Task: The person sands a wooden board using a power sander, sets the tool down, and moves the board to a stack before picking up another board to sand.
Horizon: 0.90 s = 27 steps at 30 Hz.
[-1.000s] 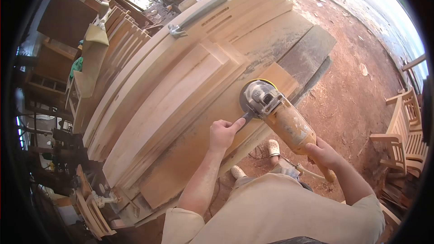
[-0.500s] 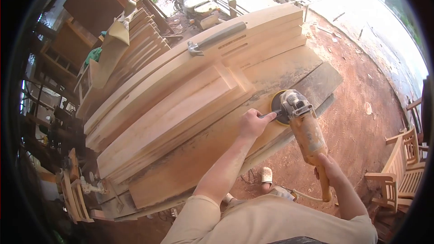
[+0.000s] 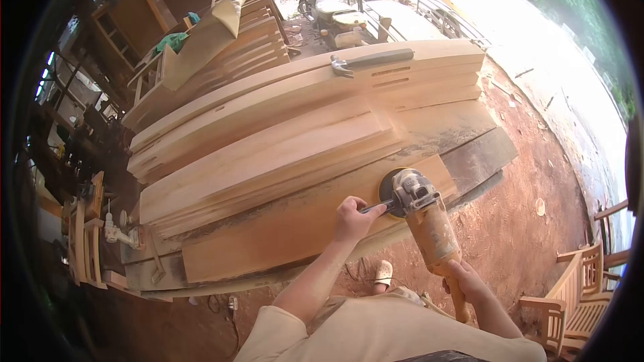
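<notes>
An angle grinder (image 3: 429,228) with a dusty yellowish body lies across a wooden board (image 3: 268,231) on the workbench. Its round disc (image 3: 387,184) meets the board's surface near the right end. My left hand (image 3: 353,218) is closed around the dark side handle by the grinder's head. Farther back on the body, my right hand (image 3: 469,283) wraps the rear grip; part of its fingers is hidden behind the tool. Behind the board lies a stack of thick, shaped wooden panels (image 3: 261,157), dusted with sawdust.
A claw hammer (image 3: 376,59) rests on the rear panel. At the bench's left end are a drill (image 3: 121,236) and a small square (image 3: 157,271). A wooden bench (image 3: 570,302) stands at right, a motorcycle (image 3: 329,10) behind. A cord (image 3: 231,308) runs over the dirt floor.
The grinder, with both hands on it, has moved left along the board, baring the board's right end. The camera view has also shifted, so the bench and hammer appear elsewhere.
</notes>
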Tool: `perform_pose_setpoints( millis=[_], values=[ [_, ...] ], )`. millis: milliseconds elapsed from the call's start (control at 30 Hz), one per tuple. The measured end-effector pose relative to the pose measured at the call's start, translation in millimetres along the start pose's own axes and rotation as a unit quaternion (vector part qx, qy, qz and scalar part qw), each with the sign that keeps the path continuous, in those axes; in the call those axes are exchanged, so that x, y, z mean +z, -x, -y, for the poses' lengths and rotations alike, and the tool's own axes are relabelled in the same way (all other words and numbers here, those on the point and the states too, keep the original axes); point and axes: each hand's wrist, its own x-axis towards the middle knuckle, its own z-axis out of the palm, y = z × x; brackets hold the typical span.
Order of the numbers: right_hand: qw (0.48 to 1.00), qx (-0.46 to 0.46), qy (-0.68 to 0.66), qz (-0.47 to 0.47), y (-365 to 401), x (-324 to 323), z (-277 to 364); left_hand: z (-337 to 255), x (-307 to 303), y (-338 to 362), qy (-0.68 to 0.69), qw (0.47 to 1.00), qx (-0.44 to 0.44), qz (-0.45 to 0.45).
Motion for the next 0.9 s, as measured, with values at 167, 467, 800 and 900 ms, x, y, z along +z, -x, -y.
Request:
perform_pose_setpoints(
  millis=[167, 467, 800, 900],
  values=[
    [0.995, -0.004, 0.063, 0.077, -2.0, 65.1, -5.2, 49.6, -83.7, 39.9, -0.007, 0.996, -0.022, -0.082],
    [0.971, 0.017, 0.162, 0.176, -12.4, 195.2, -17.7, 151.1, -210.5, 95.4, 0.146, 0.929, -0.106, -0.323],
    [0.952, 0.065, 0.212, 0.211, -20.2, 284.4, -21.7, 194.2, -313.7, 158.6, 0.191, 0.905, -0.051, -0.378],
    [0.946, 0.080, 0.209, 0.233, -19.1, 314.5, -26.5, 213.1, -341.2, 185.6, 0.230, 0.891, -0.050, -0.387]
  ],
)
